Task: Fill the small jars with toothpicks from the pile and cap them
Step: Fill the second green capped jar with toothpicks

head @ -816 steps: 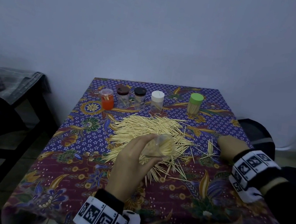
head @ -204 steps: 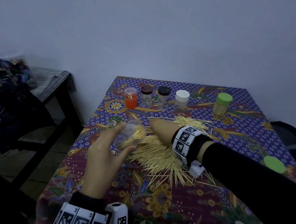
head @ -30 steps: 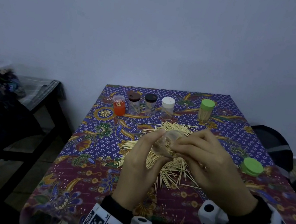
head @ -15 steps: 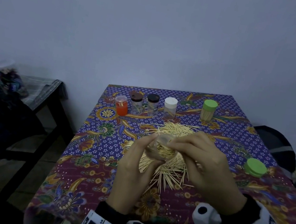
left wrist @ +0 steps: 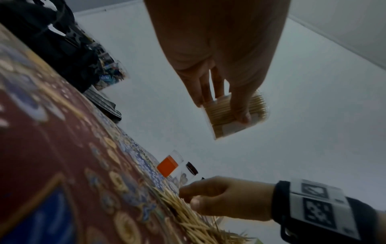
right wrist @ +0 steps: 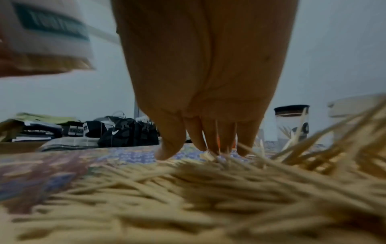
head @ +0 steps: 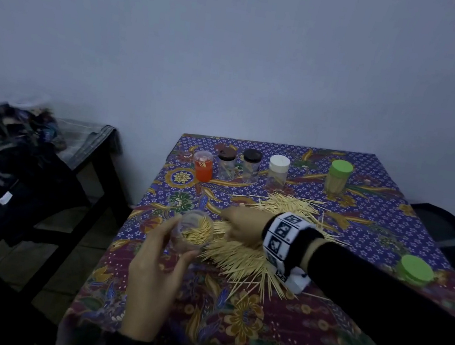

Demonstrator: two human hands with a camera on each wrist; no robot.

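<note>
Centrally, the pile of toothpicks [head: 249, 253] lies on the bench [head: 268, 342], which is draped in a patterned floral cloth. Left hand [head: 154, 277]: raised just beside the pile's left edge, its grip closed around a clear open jar [head: 194, 231] partly filled with toothpicks; the left-wrist view shows thumb and fingers [left wrist: 240, 105] wrapped round the jar wall, clear of the cloth. Right hand [head: 244, 225]: lowered onto the far-left part of the pile, fingertips [right wrist: 211, 142] pointing down among the sticks; whether its grip has closed on any toothpicks cannot be told, since the sticks are blurred there. Behind the pile, along the far edge, stand five capped jars in a row: an orange jar [head: 203, 165], a brown-capped jar [head: 225, 163], a black-capped jar [head: 251, 165], a white-capped jar [head: 277, 173] and, apart to the right, a green-capped jar [head: 337, 181] full of toothpicks. To the right of the pile rests a loose green cap [head: 415, 270].
</note>
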